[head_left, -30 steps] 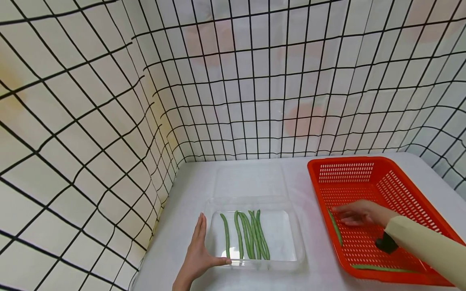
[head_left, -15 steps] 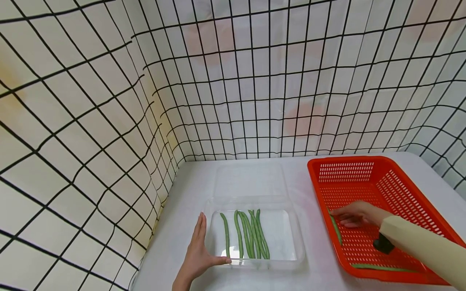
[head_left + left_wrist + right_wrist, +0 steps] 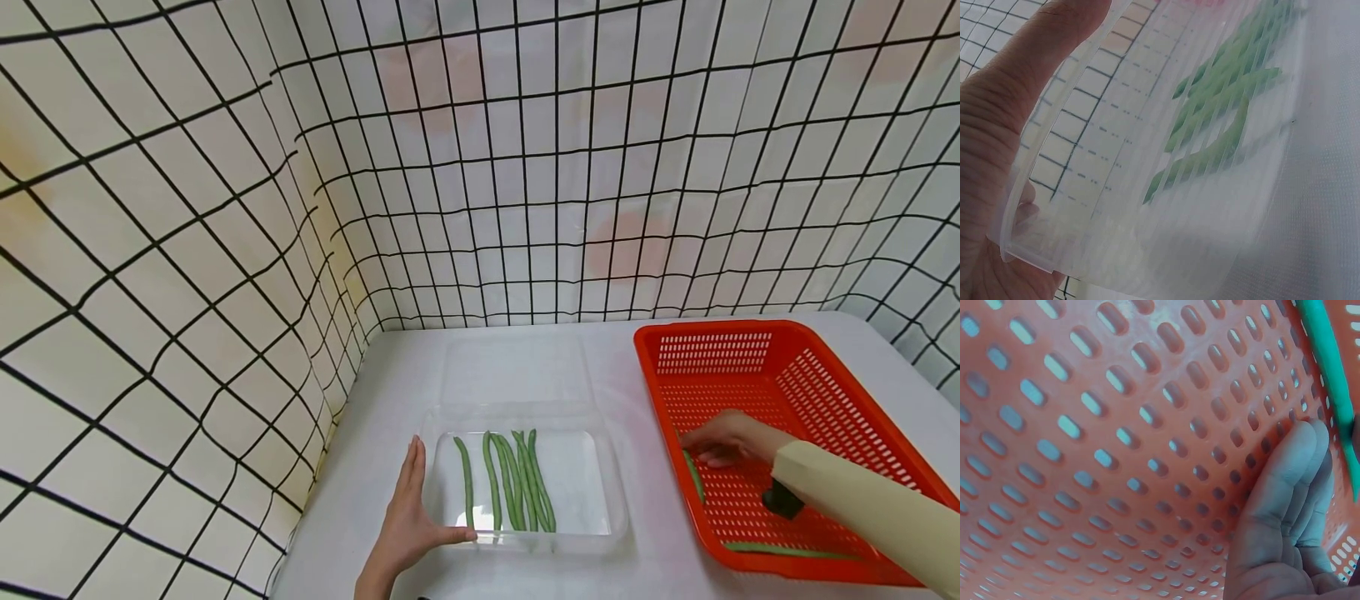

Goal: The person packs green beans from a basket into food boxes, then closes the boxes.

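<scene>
My left hand point(image 3: 412, 517) is at the left front corner of a clear plastic container point(image 3: 617, 517). Its fingers lie straight along the left side, and the thumb stretches along the front rim. In the left wrist view the thumb point(image 3: 1041, 56) lies along the rim, while fingers show through the wall. Several green beans point(image 3: 521, 483) lie lengthwise inside, one apart at the left. My right hand point(image 3: 731, 437) is in the red basket, its bent fingertips pinching a green bean point(image 3: 694, 477) against the left wall. In the right wrist view that bean point(image 3: 1329, 356) is partly covered by a fingertip at the frame's edge.
Another green bean point(image 3: 787, 550) lies along the front wall of the red basket point(image 3: 817, 358). Behind the container a clear flat lid point(image 3: 517, 367) lies on the white table point(image 3: 397, 367). White walls with black grid netting point(image 3: 555, 167) stand at the back and sides.
My right hand has shifted slightly left, and its fingers have bent further around the bean at the basket's left wall. The left hand and the container have stayed put.
</scene>
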Demonstrator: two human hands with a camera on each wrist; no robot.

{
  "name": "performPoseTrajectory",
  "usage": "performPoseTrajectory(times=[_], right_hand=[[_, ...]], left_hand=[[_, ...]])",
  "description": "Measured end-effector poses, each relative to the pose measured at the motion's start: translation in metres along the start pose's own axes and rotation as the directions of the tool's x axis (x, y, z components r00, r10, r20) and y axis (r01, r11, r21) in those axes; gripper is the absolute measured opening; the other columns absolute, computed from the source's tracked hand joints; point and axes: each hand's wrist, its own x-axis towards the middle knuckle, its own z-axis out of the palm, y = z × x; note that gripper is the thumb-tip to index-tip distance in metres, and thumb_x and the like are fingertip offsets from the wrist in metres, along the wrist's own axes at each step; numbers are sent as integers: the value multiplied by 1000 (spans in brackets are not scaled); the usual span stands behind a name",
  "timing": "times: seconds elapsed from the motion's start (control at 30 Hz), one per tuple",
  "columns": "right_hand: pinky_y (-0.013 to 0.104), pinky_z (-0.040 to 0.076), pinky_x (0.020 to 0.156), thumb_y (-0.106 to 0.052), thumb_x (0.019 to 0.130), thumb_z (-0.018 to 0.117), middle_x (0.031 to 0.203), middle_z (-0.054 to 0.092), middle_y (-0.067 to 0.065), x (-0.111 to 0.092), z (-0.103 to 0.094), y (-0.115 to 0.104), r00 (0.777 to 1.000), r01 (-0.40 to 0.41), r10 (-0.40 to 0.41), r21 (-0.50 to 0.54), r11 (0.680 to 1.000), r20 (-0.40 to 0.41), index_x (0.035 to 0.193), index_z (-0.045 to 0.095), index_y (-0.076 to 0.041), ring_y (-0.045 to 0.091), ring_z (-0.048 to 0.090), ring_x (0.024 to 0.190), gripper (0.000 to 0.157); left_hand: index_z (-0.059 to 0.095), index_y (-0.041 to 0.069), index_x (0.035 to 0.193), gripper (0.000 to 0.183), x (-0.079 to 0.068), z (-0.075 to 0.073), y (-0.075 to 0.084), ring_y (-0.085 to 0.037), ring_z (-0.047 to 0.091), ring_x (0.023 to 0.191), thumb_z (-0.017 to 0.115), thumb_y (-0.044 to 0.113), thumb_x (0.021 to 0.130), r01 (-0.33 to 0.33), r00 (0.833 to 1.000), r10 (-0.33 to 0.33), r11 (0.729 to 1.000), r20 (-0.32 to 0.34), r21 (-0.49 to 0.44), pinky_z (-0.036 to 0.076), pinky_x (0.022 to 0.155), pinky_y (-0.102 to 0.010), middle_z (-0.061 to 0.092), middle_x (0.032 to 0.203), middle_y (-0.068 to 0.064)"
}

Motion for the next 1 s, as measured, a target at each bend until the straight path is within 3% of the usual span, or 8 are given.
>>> performPoseTrajectory(times=[0.13,0.57,0.83,1.0], right_hand=[[24,54,59,-17,86,70,62,60,4,0,2,-1,1000,2,-3,-27,1000,-14,84,67,7,11,61,53,25],[26,54,57,-10,87,67,62,62,7,-4,9,-2,997,76,-75,29,997,-20,84,68,8,12,62,53,18],[27,55,64,-11,96,56,71,64,9,-3,-6,3,992,99,-106,114,989,62,93,66,10,15,65,61,24],[31,55,69,-12,96,57,75,67,11,-8,-19,-1,990,123,-134,182,976,51,94,69,8,19,67,67,23]], left_hand=[[6,16,154,144,0,1,-1,-34,13,140,93,49,43,-2,1000,2,1000,-6,0,28,101,-60,6,158,-9],[6,15,154,145,0,1,0,-33,13,140,93,47,43,5,1000,-5,1000,1,1,28,102,-59,5,158,-8],[6,15,154,144,0,2,0,-35,13,140,93,48,44,14,1000,-14,1000,5,5,28,100,-61,4,158,-6],[5,15,154,144,0,1,0,-34,13,140,92,49,44,7,1000,-7,1000,5,9,28,100,-62,4,158,-7]])
